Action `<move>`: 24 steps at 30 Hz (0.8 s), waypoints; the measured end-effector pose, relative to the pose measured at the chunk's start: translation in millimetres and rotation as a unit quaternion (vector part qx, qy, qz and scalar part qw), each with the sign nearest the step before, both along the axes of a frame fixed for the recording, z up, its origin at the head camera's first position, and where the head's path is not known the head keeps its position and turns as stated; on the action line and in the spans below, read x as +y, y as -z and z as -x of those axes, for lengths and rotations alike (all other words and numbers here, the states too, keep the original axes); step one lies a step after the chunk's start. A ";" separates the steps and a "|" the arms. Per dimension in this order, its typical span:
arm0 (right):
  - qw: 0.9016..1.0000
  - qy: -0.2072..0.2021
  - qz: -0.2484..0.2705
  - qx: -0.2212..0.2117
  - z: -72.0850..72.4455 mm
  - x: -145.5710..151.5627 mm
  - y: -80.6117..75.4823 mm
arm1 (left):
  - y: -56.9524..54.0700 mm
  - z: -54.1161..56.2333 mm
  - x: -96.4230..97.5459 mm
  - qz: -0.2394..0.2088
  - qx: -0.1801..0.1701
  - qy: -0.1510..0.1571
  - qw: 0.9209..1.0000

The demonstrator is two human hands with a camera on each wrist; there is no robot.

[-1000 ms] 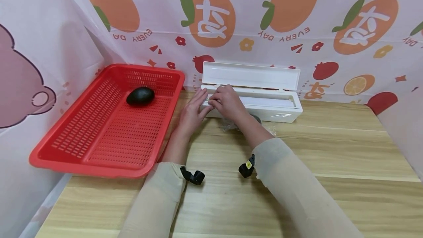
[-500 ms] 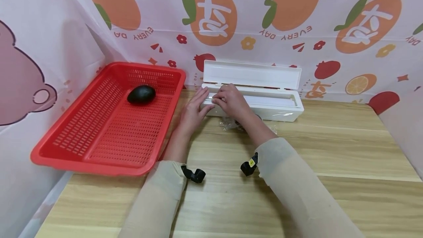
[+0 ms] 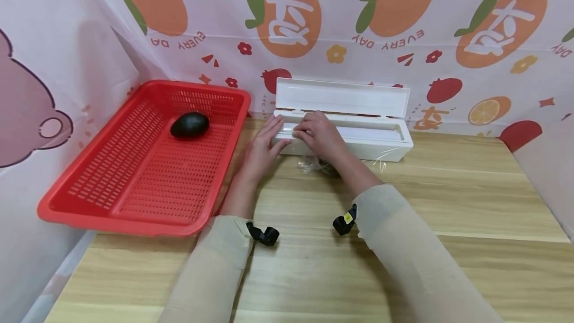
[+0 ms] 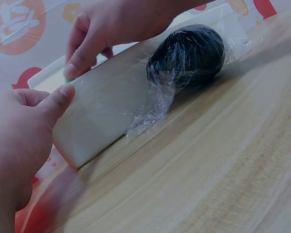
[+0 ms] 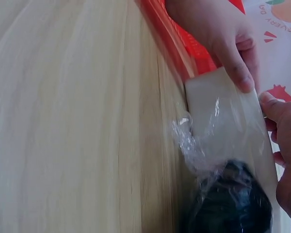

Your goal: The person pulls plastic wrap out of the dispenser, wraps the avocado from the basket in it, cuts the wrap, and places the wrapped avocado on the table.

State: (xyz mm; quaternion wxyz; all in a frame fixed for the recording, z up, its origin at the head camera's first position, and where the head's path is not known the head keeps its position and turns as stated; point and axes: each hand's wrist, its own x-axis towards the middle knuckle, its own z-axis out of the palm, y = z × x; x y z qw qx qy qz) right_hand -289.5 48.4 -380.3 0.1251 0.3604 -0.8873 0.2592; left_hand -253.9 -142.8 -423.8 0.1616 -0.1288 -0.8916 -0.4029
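Note:
A long white cling film box [image 3: 374, 151] stands with its lid raised and a film roll [image 3: 367, 133] inside. My left hand [image 3: 260, 156] grips its left end, thumb on the front wall and fingers over the top. Just right of it, my right hand [image 3: 322, 136] pinches a small slide cutter [image 3: 294, 134] at the front rim, mostly hidden by the fingertips. Against the box front lies a dark avocado [image 4: 194, 54] covered in clear cling film [image 4: 157, 99], whose crumpled edge spreads on the table. The right forearm partly hides it in the head view.
A red plastic basket [image 3: 134, 228] sits at the left, holding an unwrapped dark avocado [image 3: 190, 125]. The box's lid [image 3: 343, 97] leans back close to the fruit-print curtain [image 3: 358, 59]. All stand on a wood-grain table [image 3: 305, 273].
My right hand has slid a little to the right along the box's front rim, away from the left hand. The left hand keeps its grip on the box's end.

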 end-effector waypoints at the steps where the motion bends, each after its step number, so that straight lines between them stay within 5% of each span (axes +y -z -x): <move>1: 1.000 0.002 0.003 0.000 -0.3 4.0 -0.2 | -0.6 0.4 0.8 -0.001 -0.003 0.001 1.000; 12: 1.000 0.002 0.005 -0.004 -0.1 36.5 2.0 | -0.6 0.6 3.5 -0.001 -0.039 -0.001 0.999; 24: 0.999 0.028 0.003 -0.029 -3.3 83.2 -1.2 | -0.7 -0.4 2.5 -0.012 -0.015 -0.002 1.000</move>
